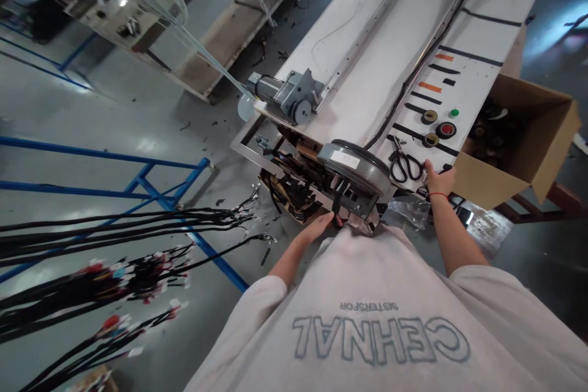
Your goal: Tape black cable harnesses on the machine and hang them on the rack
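Note:
My left hand [318, 228] is low at the near end of the table, its fingertips at the lower end of a black strip [337, 197]. A small red part shows beside them; what the fingers pinch is hidden. Just above is a round grey drum [356, 162] with a white label. My right hand [440, 181] is closed at the table's near right corner, by a small black piece I cannot make out. Black-handled scissors [405, 165] lie just left of it. Tape rolls [430, 117] and a red push button [446, 130] sit farther up.
An open cardboard box [519, 135] of dark items stands right of the white table [386, 67]. A grey motor [287, 93] is mounted at the table's left edge. Black wire bundles [138, 275] hang near a blue frame [184, 193] on the left.

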A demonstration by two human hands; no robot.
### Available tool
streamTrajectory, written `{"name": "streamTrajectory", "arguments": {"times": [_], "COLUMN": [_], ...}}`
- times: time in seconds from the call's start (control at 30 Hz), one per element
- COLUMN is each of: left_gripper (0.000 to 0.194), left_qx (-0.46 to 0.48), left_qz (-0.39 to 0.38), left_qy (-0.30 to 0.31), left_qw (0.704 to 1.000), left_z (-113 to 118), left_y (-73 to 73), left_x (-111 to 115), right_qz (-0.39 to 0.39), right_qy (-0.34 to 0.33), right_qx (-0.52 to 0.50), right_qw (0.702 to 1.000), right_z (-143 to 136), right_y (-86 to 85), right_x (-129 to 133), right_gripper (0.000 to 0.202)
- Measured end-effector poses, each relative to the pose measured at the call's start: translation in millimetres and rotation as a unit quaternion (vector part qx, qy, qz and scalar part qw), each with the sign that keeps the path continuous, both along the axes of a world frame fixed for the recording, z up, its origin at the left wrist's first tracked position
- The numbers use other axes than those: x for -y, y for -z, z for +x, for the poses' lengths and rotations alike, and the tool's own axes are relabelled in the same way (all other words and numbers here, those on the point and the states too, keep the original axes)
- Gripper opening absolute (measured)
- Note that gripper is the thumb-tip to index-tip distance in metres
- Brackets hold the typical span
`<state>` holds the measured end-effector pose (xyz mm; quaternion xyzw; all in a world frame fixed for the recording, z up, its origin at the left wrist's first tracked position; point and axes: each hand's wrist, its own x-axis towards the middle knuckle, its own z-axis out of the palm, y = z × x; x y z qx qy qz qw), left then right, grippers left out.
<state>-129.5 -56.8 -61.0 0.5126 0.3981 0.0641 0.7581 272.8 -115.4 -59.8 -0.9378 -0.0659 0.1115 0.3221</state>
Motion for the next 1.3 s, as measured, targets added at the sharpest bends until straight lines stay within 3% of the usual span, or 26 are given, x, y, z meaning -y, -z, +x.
{"name": "streamTrajectory", "arguments": {"times": [0.1,0.17,0.3,0.4,0.53,0.77,1.0,1.07,1.13,1.23,1.3], "left_gripper": [0.061,0.058,0.056,0.055,0.050,0.047,0.047,0.046,0.045,0.039,0.036], "left_qx": [-0.080,-0.099,-0.097,-0.131,-0.162,-0.183,-0.163,-0.136,-0.091,-0.073,-0.118], "left_qz": [0.129,0.141,0.122,0.173,0.232,0.300,0.302,0.253,0.151,0.026,0.039], "left_qy": [-0.027,-0.038,0.002,-0.037,-0.034,-0.027,-0.040,0.003,0.106,0.274,0.292], "left_qw": [0.988,0.984,0.988,0.975,0.959,0.936,0.938,0.958,0.979,0.959,0.949], "left_z": [-20.5,-31.3,-44.2,-45.0,-33.1,1.6,27.0,27.9,23.9,9.1,-6.4], "left_y": [-13.3,-22.9,-37.7,-44.8,-50.7,-53.4,-49.1,-42.1,-32.1,-14.6,-5.1], "left_x": [12.6,19.1,30.7,38.2,40.2,22.2,4.4,-7.8,-23.2,-40.7,-40.4], "right_qz": [0.002,0.000,-0.021,-0.029,-0.034,-0.028,-0.037,-0.043,-0.045,-0.030,-0.017], "right_qy": [-0.006,-0.008,-0.007,-0.015,-0.016,-0.020,-0.027,-0.027,-0.028,-0.026,-0.020], "right_qx": [0.007,0.011,0.010,0.007,0.009,0.019,0.022,0.021,0.020,0.024,0.026], "right_qw": [1.000,1.000,1.000,0.999,0.999,0.999,0.999,0.998,0.998,0.999,0.999], "right_z": [0.6,0.8,2.5,4.5,5.4,4.5,3.8,3.5,3.7,4.8,5.7], "right_y": [0.2,0.0,1.2,3.2,4.1,2.5,1.4,0.9,1.4,3.5,4.6], "right_x": [0.5,0.6,-0.3,-1.2,-1.5,-0.7,-0.7,-0.9,-0.9,-0.7,-0.5], "right_gripper": [0.081,0.080,0.083,0.082,0.082,0.084,0.080,0.079,0.080,0.081,0.082]}}
